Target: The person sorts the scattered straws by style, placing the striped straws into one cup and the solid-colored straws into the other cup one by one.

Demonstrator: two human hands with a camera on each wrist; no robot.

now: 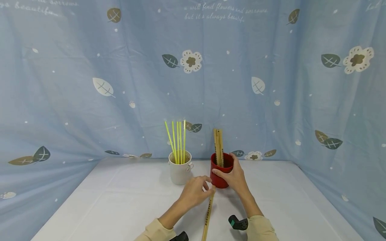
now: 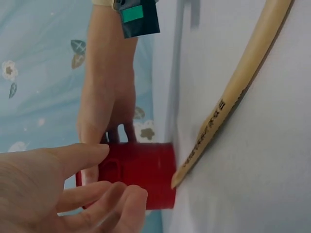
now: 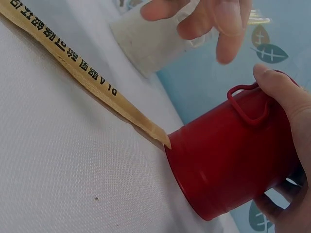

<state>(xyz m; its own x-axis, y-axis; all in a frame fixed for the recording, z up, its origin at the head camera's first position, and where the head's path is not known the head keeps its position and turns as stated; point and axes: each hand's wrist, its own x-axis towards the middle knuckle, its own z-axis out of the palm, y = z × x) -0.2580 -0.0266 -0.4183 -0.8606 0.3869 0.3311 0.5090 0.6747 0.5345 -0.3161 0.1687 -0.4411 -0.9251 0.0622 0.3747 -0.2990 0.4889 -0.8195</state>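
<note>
My right hand (image 1: 236, 175) grips a small red metal bucket (image 1: 218, 180) by its upper part, thumb on the near side and fingers round the far side. Several paper-wrapped straws (image 1: 218, 147) stand upright inside it. Another paper-wrapped straw (image 1: 208, 214), brown with dark printing, lies on the table; its far end reaches the bucket's base in the right wrist view. Just left of the bucket, my left hand (image 1: 194, 192) hovers over that far end with loosely bent fingers. In the left wrist view, nothing lies between its thumb and fingers (image 2: 104, 199).
A white bucket (image 1: 178, 174) holding several yellow-green sticks (image 1: 178, 140) stands left of the red one. Both are near the back edge of the white table (image 1: 120, 204). A blue patterned curtain (image 1: 144, 87) hangs behind. Black wrist devices (image 1: 238, 223) sit by the sleeves.
</note>
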